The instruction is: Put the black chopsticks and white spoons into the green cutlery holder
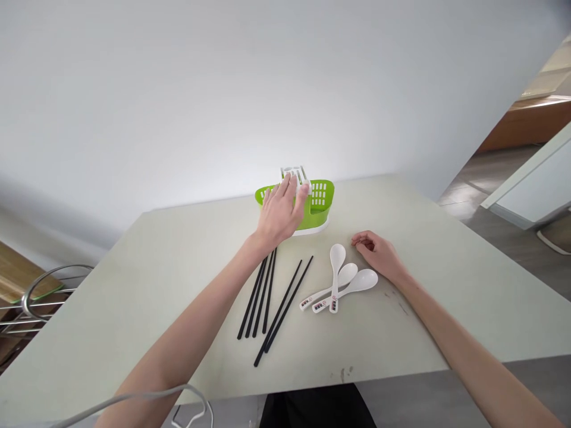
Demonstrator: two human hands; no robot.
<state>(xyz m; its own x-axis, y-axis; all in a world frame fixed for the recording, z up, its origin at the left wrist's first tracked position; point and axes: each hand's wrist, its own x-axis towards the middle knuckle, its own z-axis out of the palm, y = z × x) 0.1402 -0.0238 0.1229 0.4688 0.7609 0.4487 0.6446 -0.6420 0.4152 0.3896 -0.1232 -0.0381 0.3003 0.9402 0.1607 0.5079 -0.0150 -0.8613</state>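
My left hand [282, 213] lies in front of a green and white utensil holder [322, 205], its fingers stretched out over the white slotted top piece [302, 176]. It hides part of the holder's left side. My right hand [377, 252] rests on the tabletop with its fingers curled in, and nothing shows in them. Three white spoons [338, 255] are crossed over one another just left of that hand. Several black chopsticks [289, 306] lie further left, some with their far ends hidden behind my left hand and wrist.
The pale table [178, 255] stands against a white wall [223, 89]. A grey cable [147, 395] crosses over my left forearm at the front edge. To the left is a metal rack [40, 303] with a wooden board [22, 276]. A white cabinet [535, 184] stands off to the right.
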